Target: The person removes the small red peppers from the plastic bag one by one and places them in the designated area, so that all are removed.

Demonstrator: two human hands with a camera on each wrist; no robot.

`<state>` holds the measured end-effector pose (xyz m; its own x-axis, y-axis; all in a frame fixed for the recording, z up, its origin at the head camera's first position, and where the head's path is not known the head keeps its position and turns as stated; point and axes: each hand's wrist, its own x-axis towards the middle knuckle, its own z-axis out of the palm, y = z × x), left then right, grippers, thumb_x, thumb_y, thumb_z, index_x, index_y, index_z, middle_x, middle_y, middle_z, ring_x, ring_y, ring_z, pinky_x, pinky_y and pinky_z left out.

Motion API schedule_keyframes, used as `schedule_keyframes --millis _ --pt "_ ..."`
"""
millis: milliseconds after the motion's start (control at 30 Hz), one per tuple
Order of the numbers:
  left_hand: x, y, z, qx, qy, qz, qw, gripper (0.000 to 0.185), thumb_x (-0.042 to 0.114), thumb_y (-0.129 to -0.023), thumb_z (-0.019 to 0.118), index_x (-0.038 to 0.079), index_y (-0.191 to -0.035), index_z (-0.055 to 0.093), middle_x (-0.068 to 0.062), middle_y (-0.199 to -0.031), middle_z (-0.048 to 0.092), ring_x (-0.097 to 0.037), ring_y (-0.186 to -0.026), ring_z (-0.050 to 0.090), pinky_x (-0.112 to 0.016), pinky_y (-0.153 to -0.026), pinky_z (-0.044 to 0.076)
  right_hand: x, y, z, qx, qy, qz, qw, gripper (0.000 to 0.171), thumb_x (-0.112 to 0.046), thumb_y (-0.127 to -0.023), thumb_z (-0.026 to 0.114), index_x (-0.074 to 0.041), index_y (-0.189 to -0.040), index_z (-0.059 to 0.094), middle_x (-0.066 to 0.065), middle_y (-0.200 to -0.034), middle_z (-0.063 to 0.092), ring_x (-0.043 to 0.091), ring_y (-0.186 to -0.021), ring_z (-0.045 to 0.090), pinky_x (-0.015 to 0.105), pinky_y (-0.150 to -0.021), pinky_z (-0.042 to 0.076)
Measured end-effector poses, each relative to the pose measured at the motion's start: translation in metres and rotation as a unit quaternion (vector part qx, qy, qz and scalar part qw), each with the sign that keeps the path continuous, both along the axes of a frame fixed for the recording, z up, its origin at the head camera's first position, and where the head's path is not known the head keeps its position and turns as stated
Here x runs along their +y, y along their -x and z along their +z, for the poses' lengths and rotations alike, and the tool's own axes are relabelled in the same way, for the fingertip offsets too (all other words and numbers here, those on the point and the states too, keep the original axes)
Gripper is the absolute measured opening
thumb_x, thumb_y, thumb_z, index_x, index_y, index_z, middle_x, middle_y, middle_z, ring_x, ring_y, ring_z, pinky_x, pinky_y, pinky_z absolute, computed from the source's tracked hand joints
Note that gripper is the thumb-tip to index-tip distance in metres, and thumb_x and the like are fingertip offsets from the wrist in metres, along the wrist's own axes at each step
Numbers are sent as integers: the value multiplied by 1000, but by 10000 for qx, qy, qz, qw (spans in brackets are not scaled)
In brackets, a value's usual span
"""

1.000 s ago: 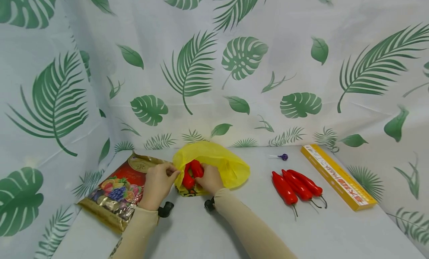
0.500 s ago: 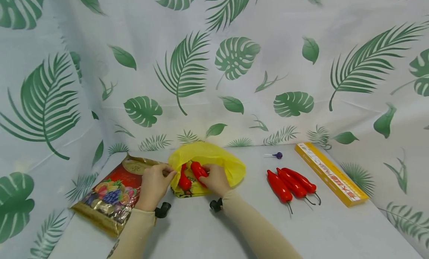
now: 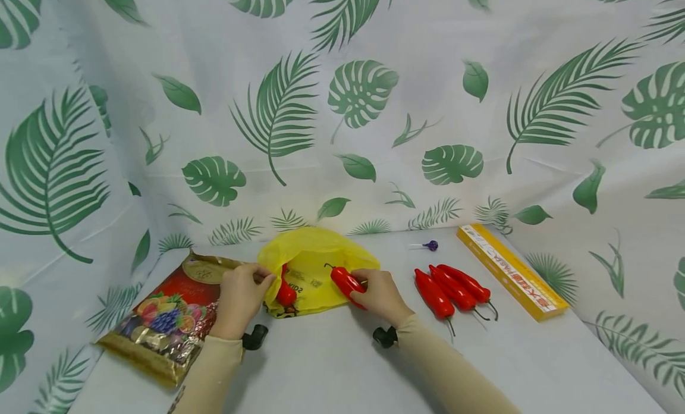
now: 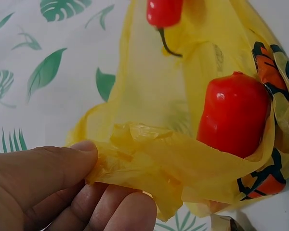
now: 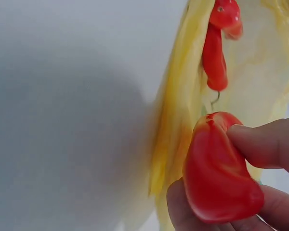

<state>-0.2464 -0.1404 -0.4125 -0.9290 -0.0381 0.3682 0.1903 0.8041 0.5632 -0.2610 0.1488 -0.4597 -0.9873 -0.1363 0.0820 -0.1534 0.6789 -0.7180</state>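
A yellow plastic bag (image 3: 316, 304) lies on the table with its mouth spread toward me. My left hand (image 3: 242, 298) pinches the left edge of the mouth between thumb and fingers; the gathered plastic (image 4: 144, 154) shows in the left wrist view. My right hand (image 3: 381, 295) grips a red chili pepper (image 3: 345, 282) at the right side of the mouth, its stem pointing back into the bag. In the right wrist view, that pepper's blunt end (image 5: 221, 178) faces the camera. More red pepper (image 3: 286, 295) lies inside the bag at the left, partly hidden by the plastic.
Several red chili peppers (image 3: 455, 288) lie side by side at the right. A purple lollipop (image 3: 431, 245) is behind them, and a long yellow pasta box (image 3: 511, 271) lies farther right. A red and gold candy bag (image 3: 160, 319) lies left, partly behind my left arm.
My right hand has drawn the chili pepper rightward, away from the other red pepper in the bag. The left hand keeps pinching the bag's edge. The whole head view has shifted slightly.
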Motion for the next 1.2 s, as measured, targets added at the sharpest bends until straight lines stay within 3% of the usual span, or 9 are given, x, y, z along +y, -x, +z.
schedule_keyframes --millis 300,600,867,1200 --pt "1 -1 2 5 -15 11 10000 16 19 -91 82 3 -89 79 -10 -82 78 -18 -69 70 -29 -57 54 47 -18 10 -121 -596 -341 9976 45 -12 -87 80 -8 -131 70 7 -116 76 19 -97 67 42 -90 62" --pt "1 -2 3 0 -8 -1 10000 16 18 -91 81 3 -89 78 -11 -82 78 -17 -68 70 -29 -56 54 83 -31 7 -221 -1042 -600 9925 46 -9 -85 81 -4 -129 70 10 -118 75 22 -97 66 45 -90 62" --pt "1 -4 3 -75 -5 -27 10000 16 18 -92 81 3 -89 79 -10 -82 78 -16 -67 69 -29 -56 54 101 -43 5 -241 -1183 -856 9890 52 -11 -85 82 0 -133 67 16 -124 73 30 -109 64 53 -95 59" --pt "2 -5 5 -16 -10 -28 10000 15 18 -92 80 3 -89 79 -10 -80 77 -16 -66 68 -29 -56 53 116 -52 0 29 -1428 -1120 9834 49 -13 -83 83 2 -128 69 18 -116 75 31 -102 65 53 -92 59"
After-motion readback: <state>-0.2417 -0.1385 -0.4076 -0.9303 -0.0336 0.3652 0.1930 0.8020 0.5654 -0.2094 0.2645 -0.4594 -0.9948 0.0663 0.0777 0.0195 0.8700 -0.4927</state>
